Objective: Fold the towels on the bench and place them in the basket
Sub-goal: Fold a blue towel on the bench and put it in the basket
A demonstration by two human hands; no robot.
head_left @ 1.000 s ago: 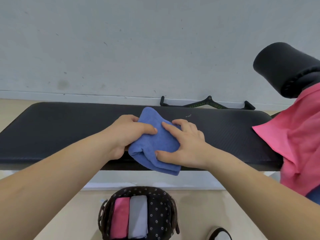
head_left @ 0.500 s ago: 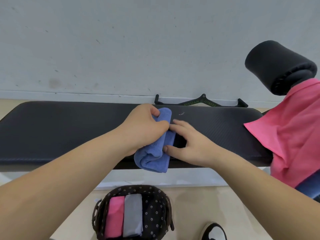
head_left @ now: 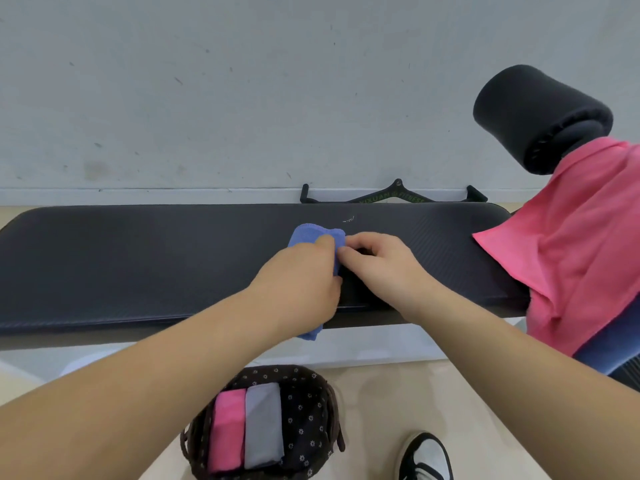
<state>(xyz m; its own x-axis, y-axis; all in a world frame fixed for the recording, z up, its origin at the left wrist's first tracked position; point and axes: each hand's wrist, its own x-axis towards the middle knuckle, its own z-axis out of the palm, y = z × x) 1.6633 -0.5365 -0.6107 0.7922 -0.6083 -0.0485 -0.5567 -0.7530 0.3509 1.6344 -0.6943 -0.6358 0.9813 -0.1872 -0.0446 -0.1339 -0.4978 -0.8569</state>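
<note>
Blue towel (head_left: 313, 235), a wide fold 1 s ago, is now a narrow bundle at table (head_left: 138, 265) centre; L grip (head_left: 301, 282) wraps it, R grip (head_left: 377, 261) touches its edge (pinch unclear). Nearly ready for basket (head_left: 311, 403) at 6 o'clock.

Wide open on the left: the bench (head_left: 138, 265) pad runs bare from its left end right up to the middle. There both hands crowd in, the left hand (head_left: 301, 282) gripping the blue towel (head_left: 311, 235) and the right hand (head_left: 377, 261) just beside it, fingertips at its edge. To their right is a short bare strip, then the pink towel (head_left: 571, 254) drapes over the right end, with the black foam roller (head_left: 540, 116) standing above it. Behind the far edge a black handle bar (head_left: 391, 197) lies against the wall. Down near, the basket (head_left: 311, 410) sits on the floor: a folded pink towel (head_left: 227, 431) and a grey one (head_left: 263, 424) fill its left side, and its right side is open. A shoe (head_left: 426, 455) sits just right of it.
</note>
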